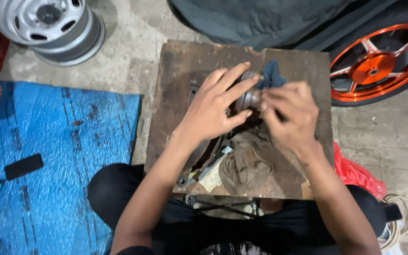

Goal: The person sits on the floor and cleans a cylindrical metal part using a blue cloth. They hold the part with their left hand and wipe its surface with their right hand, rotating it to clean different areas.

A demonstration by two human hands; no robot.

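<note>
Concrete floor carries a worn wooden board [185, 61] at frame centre. On it, a round metal part [249, 97] sits between both hands: left hand [213, 111] spread, fingers gripping its side; right hand [289, 113] pinching a dark blue rag [271, 75] against it. A brown rag [246, 163] lies just below. No containers visible.

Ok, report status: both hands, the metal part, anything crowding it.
Left hand gripping round metal part on wooden board. Right hand pressing dark blue cloth to it. Brown rag lies just below.
</note>
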